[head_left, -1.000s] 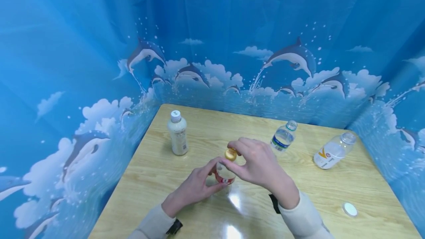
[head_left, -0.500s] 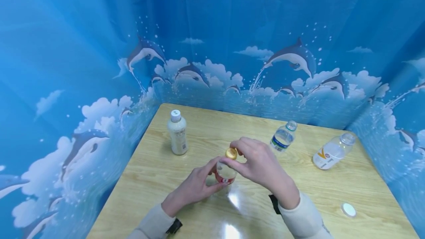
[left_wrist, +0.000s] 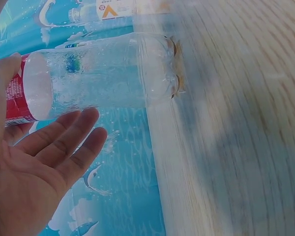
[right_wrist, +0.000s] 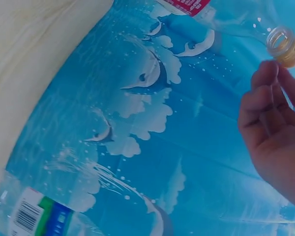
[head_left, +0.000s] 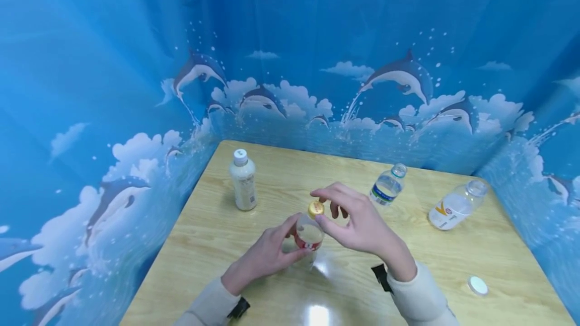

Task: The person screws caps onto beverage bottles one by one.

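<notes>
My left hand (head_left: 276, 249) holds a clear plastic bottle (left_wrist: 98, 73) with a red label, its thumb and index finger around the label. In the left wrist view the other fingers reach loosely beside the bottle, whose base is at the wooden table. A gold cap (head_left: 315, 209) sits at the bottle's mouth. At the cap is my right hand (head_left: 358, 220), its thumb at the near side. The index finger arches above the cap, apart from it in the head view. In the right wrist view the fingertips lie close beside the cap (right_wrist: 290, 54).
A white-capped bottle (head_left: 244, 185) stands at the table's left. Two uncapped bottles stand at the right: one with a blue-green label (head_left: 387, 185), one with a white label (head_left: 455, 208). A white cap (head_left: 478, 285) lies near right on the table (head_left: 199, 265). A dolphin-print curtain (head_left: 290, 39) surrounds it.
The right hand's fingers have loosened and spread from around the gold cap, and its wrist has shifted slightly right. The left hand keeps its hold on the bottle.
</notes>
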Tool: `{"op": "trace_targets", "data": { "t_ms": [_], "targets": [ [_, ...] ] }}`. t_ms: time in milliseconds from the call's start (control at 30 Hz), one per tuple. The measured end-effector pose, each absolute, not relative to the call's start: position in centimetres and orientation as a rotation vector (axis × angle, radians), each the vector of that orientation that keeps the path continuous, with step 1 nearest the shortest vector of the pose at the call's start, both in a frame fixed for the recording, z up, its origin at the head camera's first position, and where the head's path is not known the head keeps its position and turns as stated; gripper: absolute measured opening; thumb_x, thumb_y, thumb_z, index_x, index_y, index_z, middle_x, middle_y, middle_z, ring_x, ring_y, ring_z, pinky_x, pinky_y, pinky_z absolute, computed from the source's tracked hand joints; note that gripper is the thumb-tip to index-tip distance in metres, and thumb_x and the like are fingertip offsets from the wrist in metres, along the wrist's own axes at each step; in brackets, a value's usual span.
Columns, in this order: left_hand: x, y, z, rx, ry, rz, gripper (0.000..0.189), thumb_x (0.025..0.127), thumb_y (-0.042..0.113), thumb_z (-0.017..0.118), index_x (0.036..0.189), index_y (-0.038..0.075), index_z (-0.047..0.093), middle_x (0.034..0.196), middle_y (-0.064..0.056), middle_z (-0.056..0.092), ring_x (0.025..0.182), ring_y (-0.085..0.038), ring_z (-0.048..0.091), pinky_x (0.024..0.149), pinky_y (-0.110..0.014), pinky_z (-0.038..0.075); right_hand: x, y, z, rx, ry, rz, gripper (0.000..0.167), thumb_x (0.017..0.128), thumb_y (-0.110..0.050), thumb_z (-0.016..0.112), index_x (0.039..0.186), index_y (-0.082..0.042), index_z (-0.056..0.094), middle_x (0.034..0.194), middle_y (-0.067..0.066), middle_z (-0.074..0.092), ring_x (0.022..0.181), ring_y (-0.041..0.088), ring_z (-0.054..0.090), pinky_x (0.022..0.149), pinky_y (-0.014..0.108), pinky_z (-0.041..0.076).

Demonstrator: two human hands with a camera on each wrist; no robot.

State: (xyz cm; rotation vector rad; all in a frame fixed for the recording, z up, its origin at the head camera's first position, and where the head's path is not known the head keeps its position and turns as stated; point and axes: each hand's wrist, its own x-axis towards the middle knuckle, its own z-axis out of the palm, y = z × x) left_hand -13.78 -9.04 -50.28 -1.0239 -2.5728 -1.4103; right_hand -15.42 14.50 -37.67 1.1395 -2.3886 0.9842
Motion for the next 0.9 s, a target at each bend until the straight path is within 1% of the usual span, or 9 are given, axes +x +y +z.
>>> {"op": "trace_targets", "data": {
  "t_ms": [33, 100, 200, 367, 467, 633, 700, 833, 900],
  "targets": [
    [-13.8, -9.0, -50.2, -1.017, -2.579, -1.401, 0.069, 0.1, 0.039, 0.073, 0.156, 0.019, 0.039, 0.122, 0.003, 0.071, 0.104, -0.007, 0.068, 0.094, -0.042, 0.063, -15.5, 14.6, -37.7, 1.149, -2.397, 1.017, 0.037, 0.093, -0.017, 0.075, 0.13, -0.017, 0.072, 0.106, -0.007, 0.071, 0.071, -0.001, 0.051, 0.056, 0.021, 0.047],
    [-13.8, -9.0, -50.2, -1.013, -2.575, -1.379, 0.068, 0.1, 0.038, 0.074, 0.155, 0.017, 0.04, 0.121, 0.003, 0.071, 0.103, -0.008, 0.068, 0.091, -0.042, 0.063, -15.5, 14.7, -37.8, 1.158, -2.4, 1.06, 0.037, 0.091, -0.011, 0.074, 0.127, -0.017, 0.073, 0.11, -0.006, 0.072, 0.072, -0.001, 0.052, 0.057, 0.02, 0.047],
    [-13.8, -9.1, -50.3, -1.012, -2.576, -1.386, 0.069, 0.099, 0.037, 0.075, 0.156, 0.019, 0.039, 0.123, 0.003, 0.071, 0.103, -0.007, 0.068, 0.09, -0.041, 0.063, -15.6, 14.8, -38.1, 1.155, -2.379, 1.068, 0.032, 0.091, -0.011, 0.074, 0.122, -0.017, 0.074, 0.11, -0.006, 0.073, 0.071, 0.0, 0.053, 0.057, 0.018, 0.047],
    [-13.8, -9.1, -50.4, -1.035, -2.543, -1.375, 0.071, 0.099, 0.034, 0.076, 0.157, 0.02, 0.038, 0.122, -0.002, 0.072, 0.102, -0.008, 0.069, 0.088, -0.041, 0.063, -15.9, 14.6, -38.3, 1.137, -2.35, 1.012, 0.023, 0.09, -0.016, 0.078, 0.112, -0.018, 0.072, 0.099, -0.009, 0.069, 0.069, 0.005, 0.054, 0.058, 0.017, 0.046],
    [-13.8, -9.1, -50.4, -1.037, -2.547, -1.404, 0.073, 0.099, 0.033, 0.077, 0.158, 0.022, 0.036, 0.121, -0.005, 0.073, 0.103, -0.008, 0.069, 0.091, -0.043, 0.063, -16.0, 14.4, -38.4, 1.116, -2.344, 0.958, 0.02, 0.089, -0.021, 0.079, 0.106, -0.019, 0.069, 0.092, -0.011, 0.065, 0.068, 0.006, 0.053, 0.057, 0.016, 0.044],
    [-13.8, -9.1, -50.3, -1.03, -2.571, -1.467, 0.075, 0.099, 0.031, 0.077, 0.16, 0.028, 0.033, 0.12, -0.002, 0.072, 0.106, -0.009, 0.07, 0.095, -0.045, 0.062, -16.2, 13.8, -38.6, 1.102, -2.314, 0.874, 0.017, 0.089, -0.025, 0.078, 0.094, -0.019, 0.062, 0.083, -0.01, 0.058, 0.066, 0.004, 0.049, 0.056, 0.015, 0.041],
    [-13.8, -9.1, -50.2, -1.029, -2.579, -1.477, 0.077, 0.099, 0.031, 0.076, 0.161, 0.028, 0.032, 0.121, -0.001, 0.072, 0.108, -0.01, 0.07, 0.096, -0.046, 0.062, -16.3, 13.5, -38.7, 1.098, -2.299, 0.846, 0.021, 0.091, -0.028, 0.077, 0.089, -0.019, 0.058, 0.079, -0.008, 0.055, 0.064, 0.002, 0.045, 0.055, 0.014, 0.039],
    [-13.7, -9.2, -50.1, -1.021, -2.593, -1.474, 0.077, 0.099, 0.032, 0.075, 0.162, 0.029, 0.032, 0.121, -0.004, 0.073, 0.111, -0.015, 0.072, 0.097, -0.048, 0.062, -16.3, 13.2, -38.5, 1.087, -2.272, 0.789, 0.043, 0.098, -0.05, 0.072, 0.08, -0.019, 0.049, 0.07, -0.005, 0.047, 0.06, 0.0, 0.033, 0.051, 0.014, 0.03],
    [-13.7, -9.2, -50.0, -1.018, -2.601, -1.473, 0.076, 0.1, 0.033, 0.074, 0.162, 0.029, 0.032, 0.121, -0.005, 0.073, 0.111, -0.016, 0.072, 0.098, -0.049, 0.061, -16.3, 13.4, -38.3, 1.081, -2.273, 0.777, 0.048, 0.097, -0.06, 0.069, 0.081, -0.019, 0.05, 0.07, -0.006, 0.047, 0.059, 0.002, 0.035, 0.052, 0.015, 0.03]
  ]
}}
